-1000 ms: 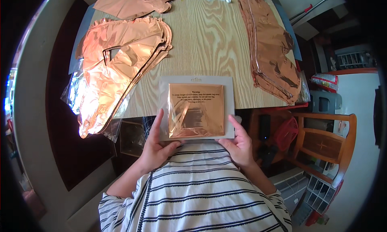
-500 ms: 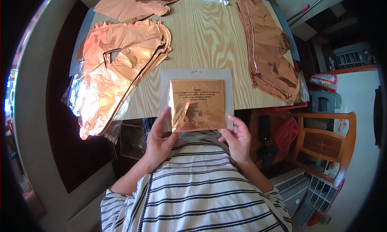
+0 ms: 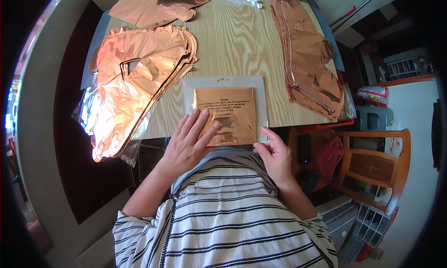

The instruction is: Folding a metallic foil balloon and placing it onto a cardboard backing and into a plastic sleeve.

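A clear plastic hang-hole bag [image 3: 259, 105] holds a folded copper-coloured foil balloon [image 3: 233, 123] with dark print on its front. The bag lies at the table's near edge, just in front of my striped shirt. Across its lower left part rests my left hand [image 3: 188, 140], fingers stretched out flat and spread, a ring on one of them. My right hand [image 3: 277, 158] has the bag's lower right corner between thumb and fingers. To the left lie stacked flat copper foil balloons [image 3: 144, 77], with a cut-out in the middle.
More flat foil balloons [image 3: 307, 54] lie along the right side of the wood-grain table [image 3: 228, 44], and another foil piece [image 3: 149, 10] at the far left. Small white pieces [image 3: 254, 3] sit at the back. A wooden chair [image 3: 375, 168] stands at the right.
My left hand has moved from the bag's left edge onto its front, fingers now flat. The bag has shifted slightly up and left. My right hand stays at its lower right corner.
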Demonstrator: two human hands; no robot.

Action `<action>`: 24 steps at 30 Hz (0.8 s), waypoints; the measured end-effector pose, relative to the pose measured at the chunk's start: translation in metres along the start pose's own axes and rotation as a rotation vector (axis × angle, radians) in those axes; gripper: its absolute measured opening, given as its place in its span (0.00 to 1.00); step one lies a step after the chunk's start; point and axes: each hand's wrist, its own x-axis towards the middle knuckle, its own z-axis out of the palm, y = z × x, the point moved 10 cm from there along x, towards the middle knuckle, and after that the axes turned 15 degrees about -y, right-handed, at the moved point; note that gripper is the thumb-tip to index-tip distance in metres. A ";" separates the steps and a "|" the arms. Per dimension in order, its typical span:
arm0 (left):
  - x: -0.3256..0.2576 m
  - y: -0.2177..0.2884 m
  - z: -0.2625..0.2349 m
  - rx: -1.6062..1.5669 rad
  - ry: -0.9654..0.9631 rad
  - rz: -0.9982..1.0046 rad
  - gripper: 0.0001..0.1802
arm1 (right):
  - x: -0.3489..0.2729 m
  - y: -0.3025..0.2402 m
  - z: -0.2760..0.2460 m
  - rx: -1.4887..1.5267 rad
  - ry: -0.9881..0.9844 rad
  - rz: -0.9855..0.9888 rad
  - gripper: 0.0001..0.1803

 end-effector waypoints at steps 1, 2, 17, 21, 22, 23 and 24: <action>0.001 0.000 0.001 0.003 0.000 0.011 0.43 | 0.000 0.000 -0.001 0.006 -0.002 0.011 0.24; 0.000 0.000 0.001 0.007 -0.003 0.020 0.43 | 0.001 0.000 -0.001 0.014 -0.005 0.023 0.24; -0.021 -0.019 -0.017 -0.219 0.177 -0.028 0.42 | 0.012 -0.015 -0.014 -0.236 0.006 -0.011 0.28; -0.028 -0.024 -0.019 -0.224 0.243 -0.020 0.40 | 0.010 -0.039 -0.017 -0.443 0.044 -0.061 0.30; -0.029 -0.024 -0.020 -0.222 0.255 -0.016 0.40 | 0.010 -0.042 -0.017 -0.496 0.050 -0.074 0.30; -0.028 -0.024 -0.020 -0.223 0.257 -0.017 0.38 | 0.010 -0.045 -0.017 -0.550 0.058 -0.085 0.30; -0.027 -0.024 -0.019 -0.223 0.259 -0.018 0.37 | 0.010 -0.049 -0.016 -0.566 0.069 -0.124 0.29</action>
